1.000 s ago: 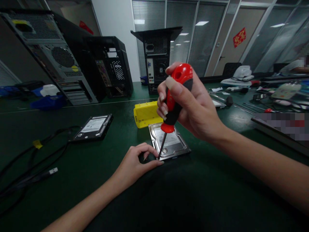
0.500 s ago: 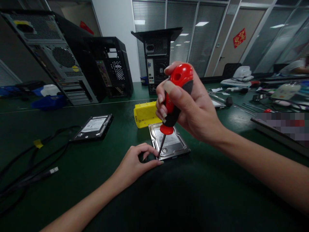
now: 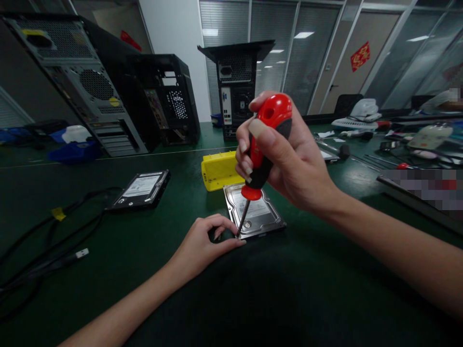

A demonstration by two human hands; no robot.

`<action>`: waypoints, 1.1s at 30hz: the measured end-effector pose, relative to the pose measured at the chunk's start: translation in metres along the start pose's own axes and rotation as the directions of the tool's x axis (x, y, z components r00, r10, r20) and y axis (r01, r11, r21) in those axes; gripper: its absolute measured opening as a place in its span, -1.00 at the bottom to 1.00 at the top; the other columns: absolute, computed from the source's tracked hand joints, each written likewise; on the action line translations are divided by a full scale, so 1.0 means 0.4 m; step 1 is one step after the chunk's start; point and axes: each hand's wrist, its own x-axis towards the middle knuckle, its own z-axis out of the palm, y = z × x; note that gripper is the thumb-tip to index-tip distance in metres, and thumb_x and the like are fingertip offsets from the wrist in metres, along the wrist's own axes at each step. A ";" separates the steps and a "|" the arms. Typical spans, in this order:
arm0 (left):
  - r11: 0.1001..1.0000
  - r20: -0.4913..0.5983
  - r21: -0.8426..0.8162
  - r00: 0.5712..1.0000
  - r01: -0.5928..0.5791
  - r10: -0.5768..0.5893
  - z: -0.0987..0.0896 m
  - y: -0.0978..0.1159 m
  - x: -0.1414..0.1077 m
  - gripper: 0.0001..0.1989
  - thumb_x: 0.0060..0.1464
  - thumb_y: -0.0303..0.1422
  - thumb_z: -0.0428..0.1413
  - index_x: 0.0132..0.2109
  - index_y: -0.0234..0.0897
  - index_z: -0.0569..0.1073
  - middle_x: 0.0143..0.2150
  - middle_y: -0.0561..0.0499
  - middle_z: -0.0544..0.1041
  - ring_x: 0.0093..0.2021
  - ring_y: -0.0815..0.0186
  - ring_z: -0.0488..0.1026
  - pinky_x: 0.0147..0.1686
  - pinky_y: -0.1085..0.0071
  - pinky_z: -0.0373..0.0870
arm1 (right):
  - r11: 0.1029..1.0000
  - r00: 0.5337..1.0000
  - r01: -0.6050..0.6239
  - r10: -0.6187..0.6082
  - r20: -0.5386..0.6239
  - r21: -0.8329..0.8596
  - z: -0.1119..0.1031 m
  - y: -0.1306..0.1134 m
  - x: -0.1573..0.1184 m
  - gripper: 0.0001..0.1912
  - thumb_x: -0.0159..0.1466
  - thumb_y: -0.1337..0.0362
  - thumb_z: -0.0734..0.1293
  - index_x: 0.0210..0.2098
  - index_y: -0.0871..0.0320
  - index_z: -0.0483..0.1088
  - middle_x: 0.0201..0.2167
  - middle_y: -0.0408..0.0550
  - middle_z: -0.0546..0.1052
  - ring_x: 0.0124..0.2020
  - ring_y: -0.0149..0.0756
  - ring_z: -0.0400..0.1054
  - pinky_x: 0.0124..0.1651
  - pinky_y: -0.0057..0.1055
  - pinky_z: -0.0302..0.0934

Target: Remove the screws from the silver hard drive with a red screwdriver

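Screwdriver stayed tilted at hard drive corner, contact point little changed. Right hand gripped handle; left hand fingers narrow beside tip, grip unclear.

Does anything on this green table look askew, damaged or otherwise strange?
A black panel atop the middle computer tower juts past both sides, perhaps just laid there. The screwdriver leans, not upright, at a corner of the hard drive.

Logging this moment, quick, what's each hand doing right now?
Left hand: fingers curled, grip at the near corner of the hard drive.
Right hand: closed around the red-and-black screwdriver.
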 end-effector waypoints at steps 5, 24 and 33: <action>1.000 0.014 -0.017 1.000 0.010 -0.010 0.000 0.002 -0.001 -0.80 -0.09 -0.23 0.23 -0.35 -0.28 0.52 -0.54 0.16 0.26 -0.47 0.40 0.19 -0.45 0.48 0.09 | 1.000 1.000 0.009 -0.009 -0.003 0.021 -0.002 0.005 0.001 -0.73 0.21 0.19 0.31 -0.16 0.03 0.15 -0.42 -0.23 0.29 -0.50 -0.45 0.25 -0.38 -0.43 0.28; 0.979 0.050 -0.159 0.991 0.130 -0.123 -0.005 0.026 0.002 -0.85 -0.15 -0.32 0.25 -0.38 -0.30 0.53 -0.48 0.11 0.42 -0.46 0.40 0.26 -0.43 0.50 0.18 | 1.000 0.999 -0.028 0.028 -0.034 0.012 0.000 0.002 0.004 -0.71 0.19 0.19 0.33 -0.15 0.02 0.17 -0.41 -0.20 0.30 -0.50 -0.43 0.24 -0.40 -0.43 0.28; 0.993 0.074 -0.080 0.994 0.085 -0.079 -0.006 0.013 0.004 -0.78 -0.13 -0.26 0.24 -0.33 -0.30 0.53 -0.44 0.11 0.40 -0.48 0.42 0.15 -0.46 0.50 0.10 | 0.982 0.989 -0.140 0.132 0.070 0.123 -0.007 -0.011 0.015 -0.72 0.30 0.26 0.17 0.00 0.13 0.17 -0.38 -0.17 0.27 -0.40 -0.46 0.26 -0.29 -0.49 0.28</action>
